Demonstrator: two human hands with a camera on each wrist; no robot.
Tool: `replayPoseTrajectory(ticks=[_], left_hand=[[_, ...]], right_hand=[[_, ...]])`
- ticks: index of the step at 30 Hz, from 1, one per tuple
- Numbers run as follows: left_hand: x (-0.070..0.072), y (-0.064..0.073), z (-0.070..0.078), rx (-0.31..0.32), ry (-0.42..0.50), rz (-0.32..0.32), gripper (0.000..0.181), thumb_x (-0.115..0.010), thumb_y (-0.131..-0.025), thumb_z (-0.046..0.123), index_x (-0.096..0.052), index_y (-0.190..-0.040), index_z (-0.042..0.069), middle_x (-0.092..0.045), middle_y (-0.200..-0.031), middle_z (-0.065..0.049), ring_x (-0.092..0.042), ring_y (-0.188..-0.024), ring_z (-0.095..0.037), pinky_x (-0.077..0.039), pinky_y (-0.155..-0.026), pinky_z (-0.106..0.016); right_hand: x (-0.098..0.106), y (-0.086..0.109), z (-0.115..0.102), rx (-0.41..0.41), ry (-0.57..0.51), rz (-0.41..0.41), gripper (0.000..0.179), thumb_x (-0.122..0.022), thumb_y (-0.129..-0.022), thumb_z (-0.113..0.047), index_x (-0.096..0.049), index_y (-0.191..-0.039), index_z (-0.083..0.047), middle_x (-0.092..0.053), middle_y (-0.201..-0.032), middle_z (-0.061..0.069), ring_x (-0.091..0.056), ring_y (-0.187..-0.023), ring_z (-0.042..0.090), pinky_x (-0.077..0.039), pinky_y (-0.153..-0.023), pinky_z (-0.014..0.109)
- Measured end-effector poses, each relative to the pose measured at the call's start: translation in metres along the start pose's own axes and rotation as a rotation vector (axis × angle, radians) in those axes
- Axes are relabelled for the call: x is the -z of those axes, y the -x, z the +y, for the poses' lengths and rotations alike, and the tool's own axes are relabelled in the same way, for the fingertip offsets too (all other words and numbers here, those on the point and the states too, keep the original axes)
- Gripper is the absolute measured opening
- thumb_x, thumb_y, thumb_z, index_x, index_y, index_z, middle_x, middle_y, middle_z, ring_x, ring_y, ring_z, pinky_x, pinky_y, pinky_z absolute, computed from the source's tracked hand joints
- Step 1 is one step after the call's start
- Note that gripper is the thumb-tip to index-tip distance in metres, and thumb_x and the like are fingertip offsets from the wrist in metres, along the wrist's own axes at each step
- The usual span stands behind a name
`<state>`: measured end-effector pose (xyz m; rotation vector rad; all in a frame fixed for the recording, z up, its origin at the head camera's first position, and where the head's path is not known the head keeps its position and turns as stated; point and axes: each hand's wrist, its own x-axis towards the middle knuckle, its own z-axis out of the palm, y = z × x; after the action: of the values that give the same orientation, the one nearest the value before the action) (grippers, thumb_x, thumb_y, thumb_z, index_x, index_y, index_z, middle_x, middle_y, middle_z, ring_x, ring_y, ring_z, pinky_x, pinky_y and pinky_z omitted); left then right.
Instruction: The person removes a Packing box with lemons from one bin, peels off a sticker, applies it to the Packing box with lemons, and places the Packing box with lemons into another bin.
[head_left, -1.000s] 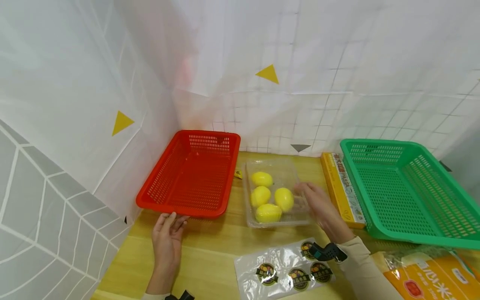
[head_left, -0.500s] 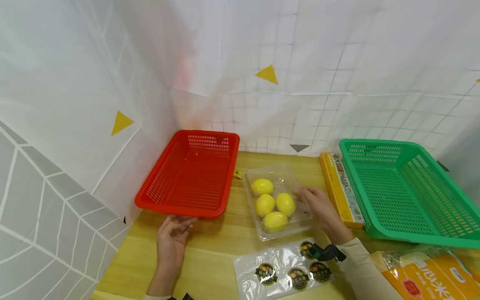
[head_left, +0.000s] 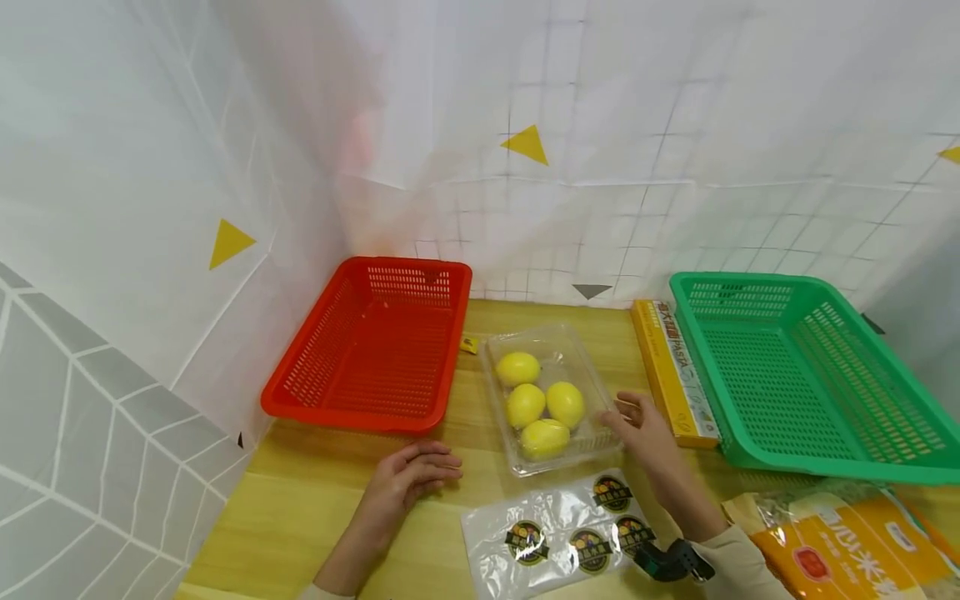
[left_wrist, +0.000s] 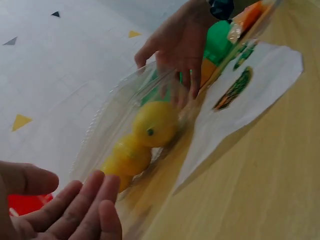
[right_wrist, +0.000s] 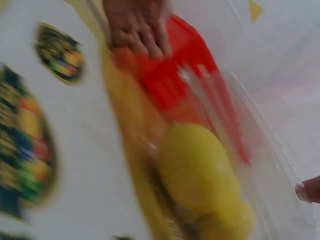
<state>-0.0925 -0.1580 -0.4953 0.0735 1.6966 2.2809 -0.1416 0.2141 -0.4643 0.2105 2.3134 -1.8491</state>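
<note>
A clear plastic box (head_left: pixel 588 367) with several yellow lemons (head_left: pixel 565 404) in it stands on the wooden table, slightly turned. My right hand (head_left: pixel 647 433) is at the box's right edge, its fingers loosely extended; in the right wrist view the thumb (right_wrist: pixel 308 190) is at the box's rim. My left hand (head_left: pixel 405 483) is over the table, left of the box and in front of the red basket (head_left: pixel 375 421), with relaxed fingers and nothing in them. In the left wrist view, my left palm (left_wrist: pixel 65 215) faces the box.
A sheet of round fruit-logo stickers (head_left: pixel 551 533) lies in front of the box. To the right are a yellow pasta box (head_left: pixel 667 375), a green basket (head_left: pixel 817 465) and an orange food bag (head_left: pixel 847 542). A small yellow packet (head_left: pixel 468 344) lies by the red basket. White sheeting (head_left: pixel 465 125) hangs behind.
The lemon box was drawn nearer and turned, and my right fingers have loosened from its side. My left hand has left the red basket's front rim and moved right towards the box.
</note>
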Motion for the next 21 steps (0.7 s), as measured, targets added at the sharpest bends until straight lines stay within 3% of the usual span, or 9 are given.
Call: replayPoseTrajectory(ticks=[4,8,12,16,18,21], left_hand=[[-0.011,-0.006,-0.002,0.001,-0.134,-0.078,0.039,-0.058,-0.102,0.005,-0.055,-0.137,-0.012,-0.061,-0.133,-0.030,-0.063,-0.119,-0.042,-0.056,-0.093,-0.039],[-0.021,-0.015,-0.004,-0.061,-0.307,-0.150,0.034,-0.059,-0.101,0.002,-0.061,-0.133,-0.009,-0.064,-0.130,-0.027,-0.063,-0.117,-0.042,-0.056,-0.093,-0.039],[-0.033,-0.020,-0.009,-0.212,-0.670,-0.258,0.025,-0.069,-0.100,0.009,-0.072,-0.122,-0.002,-0.071,-0.117,-0.012,-0.066,-0.108,-0.026,-0.054,-0.092,-0.033],[-0.045,-0.019,-0.014,-0.398,-1.081,-0.371,0.034,-0.084,-0.089,0.024,-0.078,-0.120,0.009,-0.063,-0.113,0.006,-0.057,-0.106,-0.010,-0.048,-0.092,-0.026],[-0.050,-0.019,-0.017,-0.458,-1.203,-0.411,0.041,-0.089,-0.085,0.028,-0.079,-0.122,0.014,-0.058,-0.113,0.009,-0.051,-0.106,-0.007,-0.045,-0.091,-0.023],[-0.052,-0.022,-0.019,-0.525,-1.288,-0.454,0.045,-0.090,-0.083,0.030,-0.078,-0.125,0.019,-0.055,-0.111,0.009,-0.049,-0.104,-0.008,-0.042,-0.091,-0.020]], right_hand=[[-0.008,0.014,0.006,-0.032,-0.063,-0.011,0.079,-0.068,-0.103,-0.034,-0.025,-0.154,0.006,-0.044,-0.144,0.028,-0.056,-0.117,0.032,-0.052,-0.094,0.037],[-0.012,0.018,0.006,-0.043,-0.133,0.011,0.071,-0.067,-0.103,-0.035,-0.029,-0.148,0.004,-0.046,-0.133,0.023,-0.059,-0.106,0.030,-0.054,-0.091,0.035],[-0.010,0.012,0.009,-0.005,-0.154,0.077,0.060,-0.063,-0.105,-0.035,-0.036,-0.141,0.004,-0.054,-0.123,0.022,-0.060,-0.099,0.024,-0.055,-0.084,0.032],[-0.005,0.004,0.013,0.038,-0.146,0.128,0.058,-0.056,-0.108,-0.040,-0.041,-0.141,0.005,-0.058,-0.127,0.023,-0.062,-0.099,0.017,-0.055,-0.083,0.028],[-0.003,-0.001,0.014,0.052,-0.149,0.136,0.061,-0.053,-0.108,-0.045,-0.042,-0.143,0.005,-0.056,-0.134,0.023,-0.062,-0.102,0.014,-0.054,-0.085,0.027],[0.002,-0.008,0.017,0.071,-0.133,0.150,0.064,-0.051,-0.108,-0.049,-0.045,-0.144,0.003,-0.055,-0.140,0.023,-0.061,-0.100,0.012,-0.054,-0.081,0.027]])
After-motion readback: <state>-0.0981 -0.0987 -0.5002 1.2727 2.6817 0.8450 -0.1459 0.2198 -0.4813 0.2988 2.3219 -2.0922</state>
